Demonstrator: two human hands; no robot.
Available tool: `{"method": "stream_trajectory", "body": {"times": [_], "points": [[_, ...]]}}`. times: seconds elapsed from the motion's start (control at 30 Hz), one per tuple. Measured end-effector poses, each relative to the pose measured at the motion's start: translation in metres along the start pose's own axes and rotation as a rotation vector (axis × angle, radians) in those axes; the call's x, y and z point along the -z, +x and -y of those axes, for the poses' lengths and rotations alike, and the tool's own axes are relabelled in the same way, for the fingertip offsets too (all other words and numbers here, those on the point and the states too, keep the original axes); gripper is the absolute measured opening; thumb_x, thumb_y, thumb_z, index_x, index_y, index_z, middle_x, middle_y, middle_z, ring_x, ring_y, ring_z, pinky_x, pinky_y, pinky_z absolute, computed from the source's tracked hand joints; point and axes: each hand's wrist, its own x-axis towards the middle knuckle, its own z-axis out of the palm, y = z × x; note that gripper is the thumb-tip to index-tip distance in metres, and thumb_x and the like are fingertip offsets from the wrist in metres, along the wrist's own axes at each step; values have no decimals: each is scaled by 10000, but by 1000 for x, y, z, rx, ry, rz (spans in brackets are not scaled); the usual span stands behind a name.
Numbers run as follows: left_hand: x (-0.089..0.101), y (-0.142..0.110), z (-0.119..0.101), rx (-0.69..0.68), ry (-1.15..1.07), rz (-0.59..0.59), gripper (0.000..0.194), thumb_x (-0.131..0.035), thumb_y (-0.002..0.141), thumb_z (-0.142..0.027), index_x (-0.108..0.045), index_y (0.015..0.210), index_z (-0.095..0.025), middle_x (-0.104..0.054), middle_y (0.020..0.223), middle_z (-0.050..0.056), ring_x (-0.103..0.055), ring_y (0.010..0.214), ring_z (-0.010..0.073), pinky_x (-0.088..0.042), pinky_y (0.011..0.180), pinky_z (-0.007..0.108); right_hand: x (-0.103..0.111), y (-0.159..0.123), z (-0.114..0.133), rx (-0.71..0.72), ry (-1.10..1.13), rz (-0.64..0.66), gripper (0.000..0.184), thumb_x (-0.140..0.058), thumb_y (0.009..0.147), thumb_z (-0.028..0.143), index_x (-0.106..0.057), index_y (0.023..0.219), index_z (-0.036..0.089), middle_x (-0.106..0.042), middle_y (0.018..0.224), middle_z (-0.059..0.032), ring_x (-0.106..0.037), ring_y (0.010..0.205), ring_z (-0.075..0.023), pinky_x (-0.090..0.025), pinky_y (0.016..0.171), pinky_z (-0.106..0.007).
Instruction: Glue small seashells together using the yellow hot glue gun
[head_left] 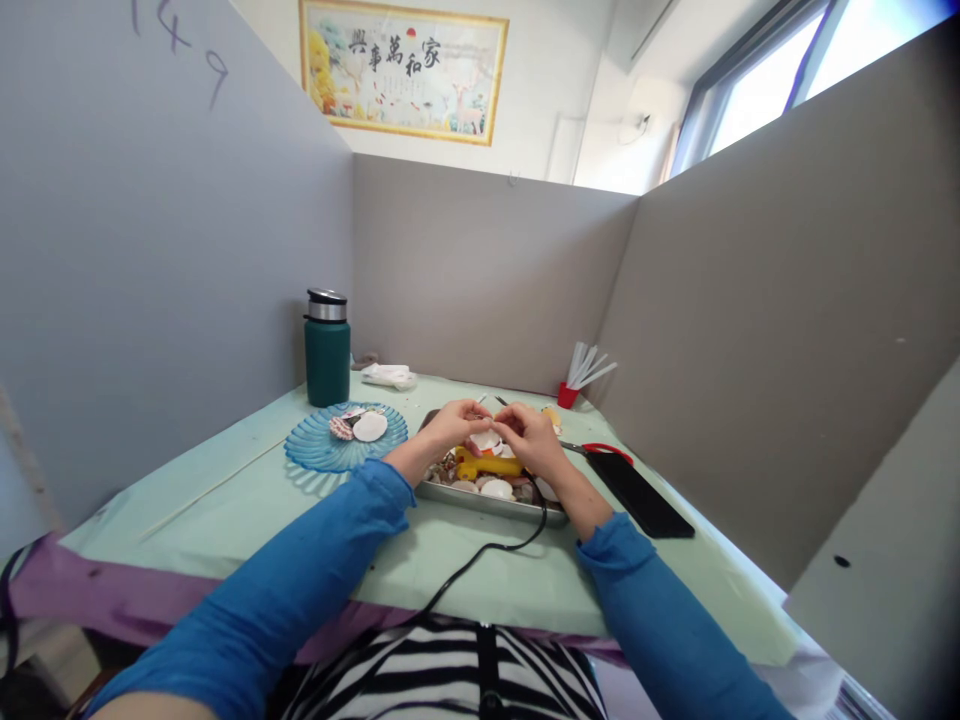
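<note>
Between fingers (513, 413), above the tray (480, 503), a white shell (486, 439).

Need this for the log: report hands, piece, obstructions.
Left hand and right hand holding a white piece above the tray. Yellow glue gun lying beneath. Black cord crosses tray's near rim.

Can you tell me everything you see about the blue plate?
The blue plate looks see-through, with ridges fanning out to a wavy rim; glass or plastic, I can't tell. It lies flat on the pale green table cover, nearer than the green bottle. A round white piece and a striped shell rest on it.
</note>
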Motion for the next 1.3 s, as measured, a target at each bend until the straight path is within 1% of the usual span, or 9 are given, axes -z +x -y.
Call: {"method": "stream_trajectory", "body": {"times": [0.27,0.43,0.6,0.8,1.07,1.3], "points": [[2,2,4,-1,-21,3,352,-751,675,-342,-557,861,-115,-578,702,-11,-555,434,59,-474,413,178,1,0,0,-2,-22,0,193,-583,831,368,-615,765,189,-631,659,-16,-545,581,-136,-403,558,-240],[1,3,4,-2,-6,-9,333,-748,679,-328,-562,852,-113,-565,725,-10,-558,444,64,-490,416,198,0,0,-1,0,-21,6,167,-584,830,344,-608,767,191,-630,660,-13,-542,580,-134,-403,558,-242],[1,2,3,-10,-20,-5,339,-759,663,-333,-569,835,-111,-567,714,-6,-563,465,72,-501,420,211,0,-1,-2,-1,-19,1,178,-579,831,356,-612,773,191,-628,658,-14,-546,578,-136,-408,556,-243],[1,3,4,6,-8,18,316,-724,707,-327,-548,868,-119,-596,697,6,-565,443,86,-500,422,227,-1,0,-3,5,-15,0,168,-581,829,349,-608,772,193,-625,656,-14,-548,580,-137,-408,558,-246],[0,0,0,-5,-4,0,289,-720,707,-306,-545,839,-117,-599,687,10,-572,466,92,-503,429,227,0,-1,-1,-5,-5,7,176,-578,831,354,-612,775,191,-632,668,-18,-551,588,-139,-408,557,-242],[0,1,1,6,-22,0,354,-745,678,-351,-544,861,-124,-593,671,0,-566,442,94,-498,421,235,-1,-1,-3,-4,-7,-2,151,-590,822,331,-606,774,189,-624,651,-7,-544,575,-131,-401,558,-236]]}}
